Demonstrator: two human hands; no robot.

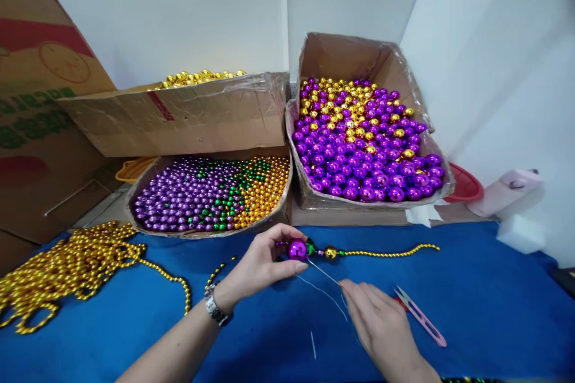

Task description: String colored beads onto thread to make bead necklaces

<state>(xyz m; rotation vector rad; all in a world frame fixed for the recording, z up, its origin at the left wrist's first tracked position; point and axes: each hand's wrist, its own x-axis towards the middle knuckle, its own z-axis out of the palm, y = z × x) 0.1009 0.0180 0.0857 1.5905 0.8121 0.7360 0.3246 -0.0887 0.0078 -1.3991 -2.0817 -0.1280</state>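
— Both forearms come in from the near edge over the blue cloth, which covers the whole table.

— And behind it?

— Cardboard boxes along the far wall. The far-right box is heaped with large purple and gold balls. Left of it a lower box holds small beads: purple on its left, green in the middle, gold on its right. A third box sits tilted above that one, with gold beads showing over its rim. A big brown carton leans at the far left.

— What's on the cloth?

— A pile of gold bead chain at the near left. In the middle, a bead strand lies stretched to the right.

— The hands?

— The left hand, a watch on its wrist, pinches a purple ball between thumb and fingertips at the strand's left end. Just right of that ball sit a green bead and a gold bead, touching in a row. The right hand is lower, fingers drawn together on a thin thread running from the purple ball; how tightly it grips, I cannot tell.

— Anything smaller?

— Pink snips lie on the cloth just beside the right hand. A short thread scrap lies near the front edge.
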